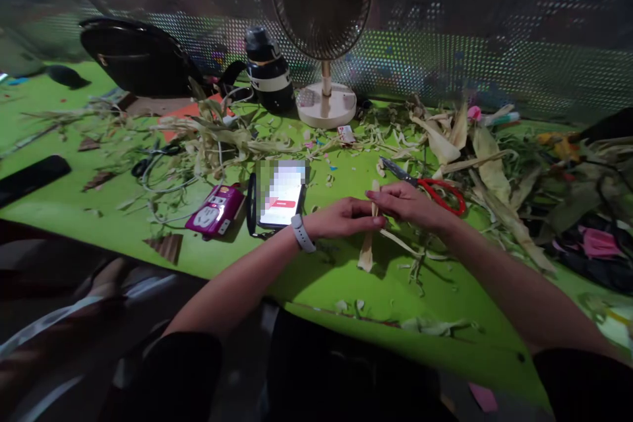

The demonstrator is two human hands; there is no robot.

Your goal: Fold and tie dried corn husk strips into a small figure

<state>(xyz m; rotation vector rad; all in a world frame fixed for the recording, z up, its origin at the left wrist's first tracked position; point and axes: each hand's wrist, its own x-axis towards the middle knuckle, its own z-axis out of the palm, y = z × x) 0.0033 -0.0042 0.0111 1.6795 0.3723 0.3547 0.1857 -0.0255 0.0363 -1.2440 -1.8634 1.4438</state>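
Note:
A pale strip of dried corn husk (366, 256) is pinched between my two hands above the green table. My left hand (346, 216), with a light watch band at its wrist, grips the strip from the left, thumb and fingers closed. From the right, my right hand (403, 203) closes on the strip's upper part. A thin tail of husk trails to the right below my fingers. Red-handled scissors (442, 194) lie just behind my right hand, blades pointing left. A lit phone (284, 208) rests left of my left hand.
Husk piles (487, 158) cover the table's right side and back left. A white-based fan (326, 109), a dark bottle (270, 79) and a black bag (141, 59) stand along the mesh panel. A purple power socket (215, 212) with a white cable sits left of the phone.

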